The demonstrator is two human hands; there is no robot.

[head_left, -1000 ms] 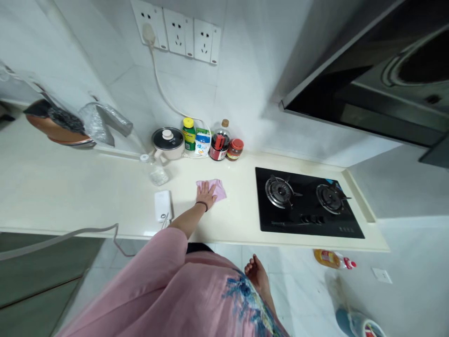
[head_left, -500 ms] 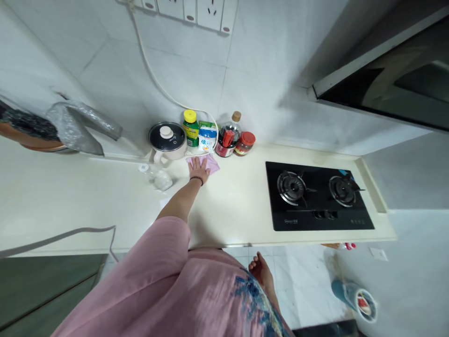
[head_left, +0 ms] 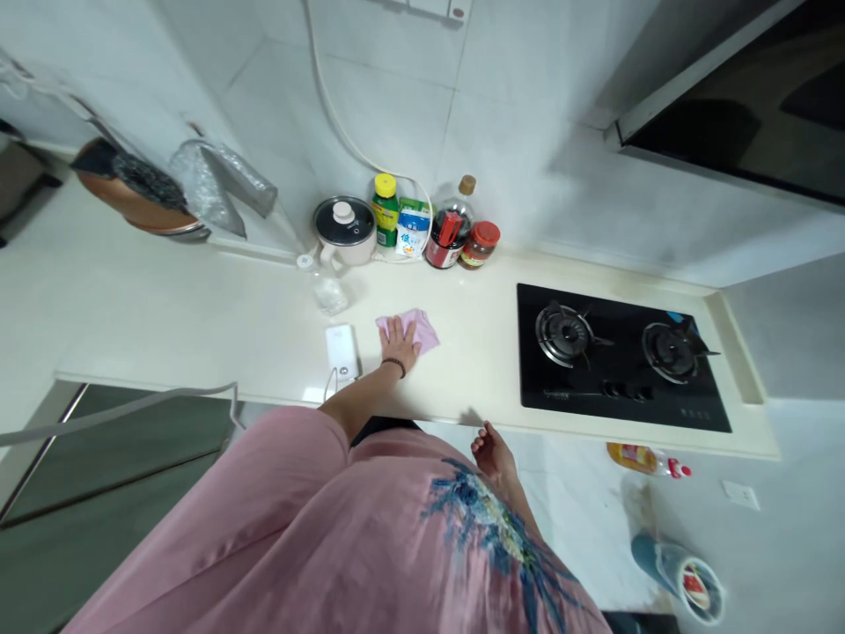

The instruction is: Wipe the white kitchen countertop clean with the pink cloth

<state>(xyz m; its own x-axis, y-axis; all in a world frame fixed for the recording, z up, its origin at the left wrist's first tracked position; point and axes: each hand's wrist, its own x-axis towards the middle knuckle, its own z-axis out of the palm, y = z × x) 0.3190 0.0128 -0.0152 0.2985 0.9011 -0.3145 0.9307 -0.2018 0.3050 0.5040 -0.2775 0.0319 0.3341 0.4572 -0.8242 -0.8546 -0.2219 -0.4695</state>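
My left hand (head_left: 400, 340) lies flat with fingers spread on a pink cloth (head_left: 426, 330), pressing it against the pale countertop (head_left: 455, 370). A dark beaded bracelet circles that wrist. Left of the forearm is a white power bank (head_left: 341, 350) with a cable at its lower end. Behind it a clear plastic bottle (head_left: 328, 291) with a white cap stands or leans; which one I cannot tell. My right hand (head_left: 494, 451) hangs just below the counter's front edge, holding nothing, its fingers loosely bent and apart.
Along the wall stand a small pot (head_left: 353, 251) with a glass lid, a yellow-capped green bottle (head_left: 385, 216), a white-blue packet (head_left: 413, 233), a dark sauce bottle (head_left: 444, 254) and a red-lidded jar (head_left: 476, 249). A black gas hob (head_left: 594, 387) is at right. A grey cable (head_left: 151, 401) crosses the left front.
My left hand has slid the pink cloth from beside the pot and packet toward the counter's front. The view has shifted, and the power bank now shows beside my forearm.
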